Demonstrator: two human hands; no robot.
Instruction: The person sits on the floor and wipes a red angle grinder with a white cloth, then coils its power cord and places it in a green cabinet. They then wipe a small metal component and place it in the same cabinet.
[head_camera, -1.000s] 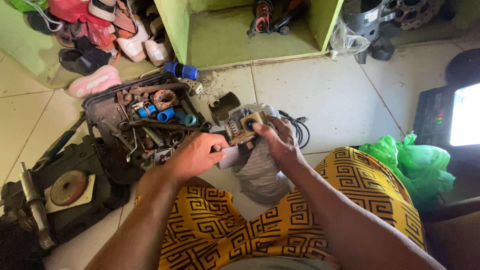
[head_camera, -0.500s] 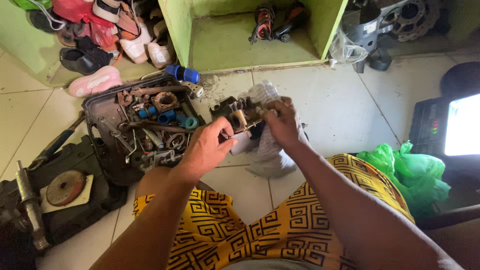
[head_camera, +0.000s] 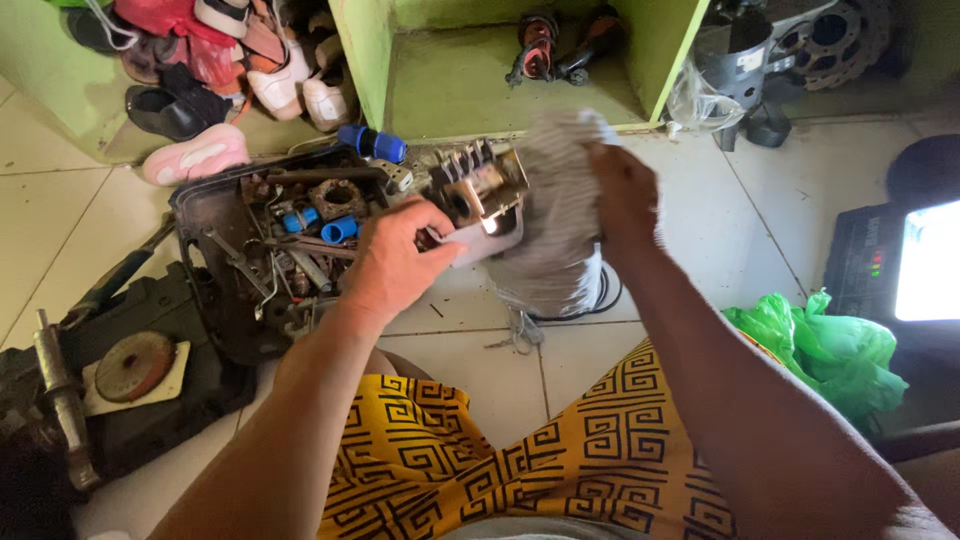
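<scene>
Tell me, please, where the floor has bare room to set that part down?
Bare tile lies right of the cloth, between the green shelf and the green bag, and at far left below the shoes. The tool tray is crowded.

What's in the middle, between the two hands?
In the head view, a small metal part with copper contacts sits between the left hand and the right hand. A striped grey cloth hangs by the right hand, against it.
</scene>
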